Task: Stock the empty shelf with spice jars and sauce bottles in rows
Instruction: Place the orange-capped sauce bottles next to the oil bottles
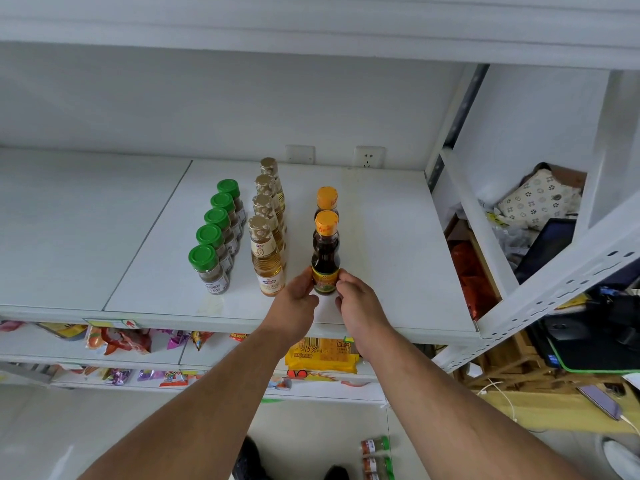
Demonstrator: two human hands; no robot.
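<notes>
A dark sauce bottle with an orange cap (325,252) stands upright near the front of the white shelf (388,258). My left hand (296,299) and my right hand (356,299) grip its base from either side. Directly behind it stands a second orange-capped bottle (327,198). To the left runs a row of several gold-capped bottles of pale liquid (266,251). Further left is a row of several green-lidded spice jars (211,268).
Lower shelves hold snack packets (121,341) and a yellow pack (322,356). More spice jars (377,457) lie on the floor below. At right, a slotted shelf post (554,289), a cluttered desk with a laptop (588,344), and a phone (599,401).
</notes>
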